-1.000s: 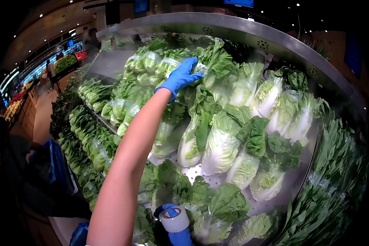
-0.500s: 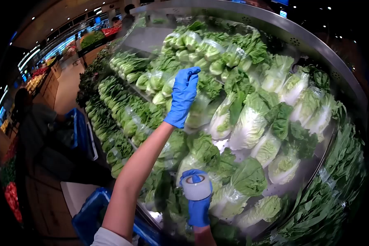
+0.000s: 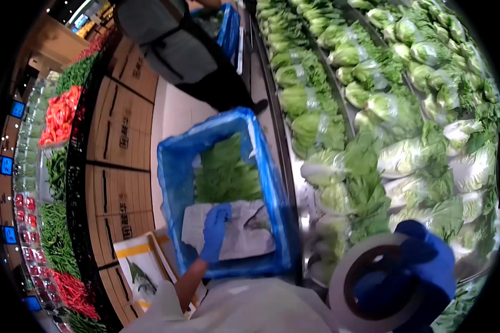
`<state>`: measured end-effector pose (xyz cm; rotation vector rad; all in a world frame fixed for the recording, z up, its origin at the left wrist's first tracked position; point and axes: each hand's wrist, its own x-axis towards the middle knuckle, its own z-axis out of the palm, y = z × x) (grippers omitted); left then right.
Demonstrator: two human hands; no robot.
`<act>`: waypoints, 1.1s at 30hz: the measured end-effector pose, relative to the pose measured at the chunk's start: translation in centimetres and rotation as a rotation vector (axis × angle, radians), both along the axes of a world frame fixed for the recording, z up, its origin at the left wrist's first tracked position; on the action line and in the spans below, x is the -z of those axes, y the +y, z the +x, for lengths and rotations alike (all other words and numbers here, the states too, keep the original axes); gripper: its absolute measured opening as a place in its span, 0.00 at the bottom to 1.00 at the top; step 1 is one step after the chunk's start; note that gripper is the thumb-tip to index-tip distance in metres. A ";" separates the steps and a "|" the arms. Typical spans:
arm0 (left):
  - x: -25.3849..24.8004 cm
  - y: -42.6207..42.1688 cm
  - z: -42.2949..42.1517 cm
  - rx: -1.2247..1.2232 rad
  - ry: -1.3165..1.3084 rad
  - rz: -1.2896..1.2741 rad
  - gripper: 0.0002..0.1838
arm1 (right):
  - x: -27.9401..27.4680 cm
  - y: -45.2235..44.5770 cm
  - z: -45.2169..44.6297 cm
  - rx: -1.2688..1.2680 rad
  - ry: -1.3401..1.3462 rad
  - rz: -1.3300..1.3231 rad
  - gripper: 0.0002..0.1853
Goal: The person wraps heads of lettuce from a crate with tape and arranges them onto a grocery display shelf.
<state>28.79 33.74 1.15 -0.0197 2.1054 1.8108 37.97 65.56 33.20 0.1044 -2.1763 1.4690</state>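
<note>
In the head view, my left hand [image 3: 214,232], in a blue glove, reaches into a blue plastic-lined crate [image 3: 175,206]. Its fingers are bent at the upper edge of a white sheet [image 3: 245,237], which looks like paper or cloth and covers the near half of the contents. Beyond that edge green leafy vegetables [image 3: 228,175] show. Close to the camera at lower right, my blue-gloved right hand [image 3: 433,266] grips a wide roll of clear tape [image 3: 347,277], with fingers through its core.
Wrapped cabbages [image 3: 408,158] and other greens fill the sloping display on the right. Ahead, a person in a grey apron [image 3: 178,53] stands by another blue crate [image 3: 228,33]. Brown cartons [image 3: 122,122] and a pepper display [image 3: 61,116] line the left. A white box [image 3: 141,266] sits at lower left.
The view has swung left and down from the cabbage display to the crate. My left hand has moved from above the greens into the crate. My right hand still holds the tape.
</note>
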 end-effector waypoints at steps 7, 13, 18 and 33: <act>2.0 -6.3 -1.1 -0.175 -0.077 0.125 0.11 | 3.3 -11.7 -6.1 -0.070 0.027 0.370 0.19; 2.3 -12.7 -2.2 -0.252 0.070 -0.164 0.11 | 9.5 -17.2 -8.0 0.214 -0.041 0.300 0.16; 5.0 -13.4 -6.5 0.223 0.440 -0.663 0.23 | 24.2 -16.9 -5.8 0.170 -0.509 -0.404 0.17; 9.5 -16.3 3.3 0.889 0.192 -0.704 0.24 | 41.7 -23.6 -4.7 -0.635 -0.928 0.323 0.20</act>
